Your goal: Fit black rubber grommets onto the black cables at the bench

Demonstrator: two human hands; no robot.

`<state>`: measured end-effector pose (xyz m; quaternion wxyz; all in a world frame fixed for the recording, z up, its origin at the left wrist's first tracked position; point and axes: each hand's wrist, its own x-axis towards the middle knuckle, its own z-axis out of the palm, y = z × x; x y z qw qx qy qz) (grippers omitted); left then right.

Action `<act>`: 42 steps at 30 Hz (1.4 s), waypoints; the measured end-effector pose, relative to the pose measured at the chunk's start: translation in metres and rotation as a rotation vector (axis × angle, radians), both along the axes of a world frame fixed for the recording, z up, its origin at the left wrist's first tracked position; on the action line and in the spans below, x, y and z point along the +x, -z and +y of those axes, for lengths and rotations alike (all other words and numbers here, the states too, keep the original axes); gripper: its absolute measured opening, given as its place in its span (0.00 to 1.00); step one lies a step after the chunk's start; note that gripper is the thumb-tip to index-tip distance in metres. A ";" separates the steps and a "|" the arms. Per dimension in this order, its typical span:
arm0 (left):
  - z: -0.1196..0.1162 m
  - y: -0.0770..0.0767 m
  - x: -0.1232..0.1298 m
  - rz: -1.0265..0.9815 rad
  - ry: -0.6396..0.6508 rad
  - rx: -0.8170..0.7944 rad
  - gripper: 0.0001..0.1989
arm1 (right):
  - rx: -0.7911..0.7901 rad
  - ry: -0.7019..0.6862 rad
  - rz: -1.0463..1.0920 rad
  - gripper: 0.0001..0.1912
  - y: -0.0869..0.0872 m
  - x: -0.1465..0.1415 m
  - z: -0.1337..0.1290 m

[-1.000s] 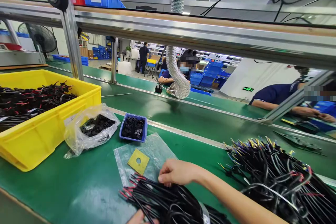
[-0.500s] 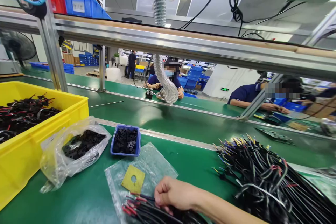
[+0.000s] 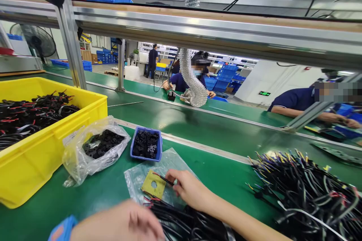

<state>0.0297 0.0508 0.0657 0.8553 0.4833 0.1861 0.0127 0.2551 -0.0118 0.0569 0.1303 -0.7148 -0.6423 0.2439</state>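
My right hand (image 3: pixel 186 189) is closed, thumb and fingers pinching a black cable (image 3: pixel 167 180) whose thin red and dark wire ends point left over a yellow square plate (image 3: pixel 153 185) with a round hole. The plate lies on a clear plastic bag (image 3: pixel 134 182). Below that hand is a bundle of black cables (image 3: pixel 181 216) with red wire tips. My left hand (image 3: pixel 127 221), with a blue band at the wrist, is at the bottom edge beside the bundle. Motion smears its fingers, and whether it holds anything cannot be made out.
A blue bin (image 3: pixel 160 147) of small black parts stands beyond the plate. Left of it are an open plastic bag (image 3: pixel 76 162) of black parts and a yellow crate (image 3: pixel 53 135) of wired parts. A large cable pile (image 3: pixel 308 192) lies right. Co-workers sit across the bench.
My right hand has lifted a single cable from the bundle, up toward the yellow plate. My left hand has come into view from below. The view has shifted, moving the scene rightward.
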 end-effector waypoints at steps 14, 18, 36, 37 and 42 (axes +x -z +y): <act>0.101 0.027 0.120 0.239 -0.178 1.793 0.08 | -0.045 0.017 -0.173 0.09 0.010 0.005 0.009; 0.104 0.026 0.119 0.228 -0.129 1.828 0.09 | -0.060 0.013 -0.245 0.07 0.010 0.004 0.011; 0.057 0.037 0.058 -0.051 -0.450 0.691 0.10 | 0.005 0.027 -0.183 0.09 -0.005 0.002 0.007; 0.054 0.042 0.057 -0.042 -0.458 0.527 0.11 | 0.012 0.042 -0.108 0.09 -0.008 0.002 0.005; 0.047 0.048 0.058 -0.066 -0.496 0.070 0.17 | 0.045 0.137 0.414 0.04 -0.015 0.000 -0.002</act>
